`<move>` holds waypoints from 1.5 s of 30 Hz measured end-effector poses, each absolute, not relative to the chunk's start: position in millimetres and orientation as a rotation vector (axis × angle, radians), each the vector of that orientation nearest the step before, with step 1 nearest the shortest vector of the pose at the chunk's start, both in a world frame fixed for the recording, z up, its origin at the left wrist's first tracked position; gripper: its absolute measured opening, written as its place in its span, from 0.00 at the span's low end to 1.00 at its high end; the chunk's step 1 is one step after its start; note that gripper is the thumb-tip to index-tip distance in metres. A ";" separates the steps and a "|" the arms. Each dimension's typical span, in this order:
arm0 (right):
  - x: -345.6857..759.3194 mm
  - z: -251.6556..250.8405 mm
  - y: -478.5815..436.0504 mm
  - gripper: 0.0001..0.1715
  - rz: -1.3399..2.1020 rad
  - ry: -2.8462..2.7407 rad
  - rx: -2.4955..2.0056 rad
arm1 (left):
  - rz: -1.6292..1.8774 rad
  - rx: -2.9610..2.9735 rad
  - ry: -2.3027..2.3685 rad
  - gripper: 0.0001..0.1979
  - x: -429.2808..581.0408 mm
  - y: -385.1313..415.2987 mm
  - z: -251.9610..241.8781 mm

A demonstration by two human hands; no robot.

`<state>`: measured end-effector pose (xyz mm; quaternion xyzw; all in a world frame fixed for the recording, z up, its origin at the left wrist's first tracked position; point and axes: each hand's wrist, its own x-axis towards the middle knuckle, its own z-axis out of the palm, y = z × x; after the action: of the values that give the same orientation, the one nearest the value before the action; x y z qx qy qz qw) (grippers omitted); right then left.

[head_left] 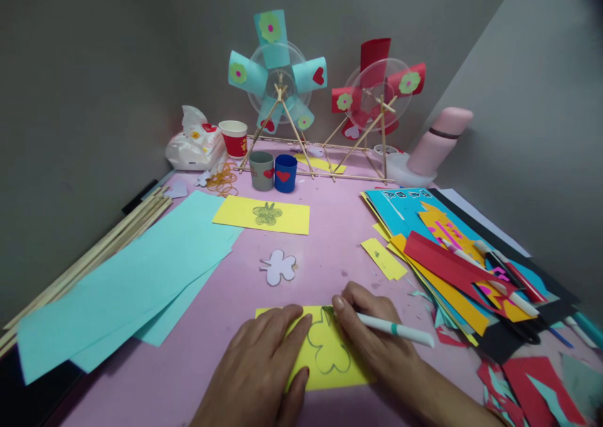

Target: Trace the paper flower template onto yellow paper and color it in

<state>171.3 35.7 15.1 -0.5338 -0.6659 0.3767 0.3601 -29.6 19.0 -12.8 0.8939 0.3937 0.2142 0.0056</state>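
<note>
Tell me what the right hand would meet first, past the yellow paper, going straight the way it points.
Going forward-left, the right hand would probably meet the white cutout first, though the left hand lies close beside that line and a brush is possible.

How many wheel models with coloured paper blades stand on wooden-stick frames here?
2: the light-blue-bladed wheel model at the back centre, and the red-bladed wheel model to its right in the picture. No sign of others hidden.

There are 2 hands [261, 358], 2 wheels [274, 53] and 1 flask [436, 145].
</note>
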 end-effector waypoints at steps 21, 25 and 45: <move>179.9 18.0 36.2 0.24 1.032 -1.386 -1.481 | 0.619 2.694 1.317 0.22 -21.3 15.6 5.3; 182.4 18.4 38.4 0.24 1.013 -1.490 -1.505 | 0.494 2.813 1.270 0.27 -19.7 19.4 9.9; 181.3 15.0 35.5 0.18 0.736 -1.801 -1.448 | 0.516 2.768 1.339 0.28 -13.0 16.7 9.3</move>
<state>181.3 35.5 15.0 -0.5593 -0.6955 0.2843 0.3504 -13.0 16.7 9.3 0.8877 0.4294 0.1656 0.0119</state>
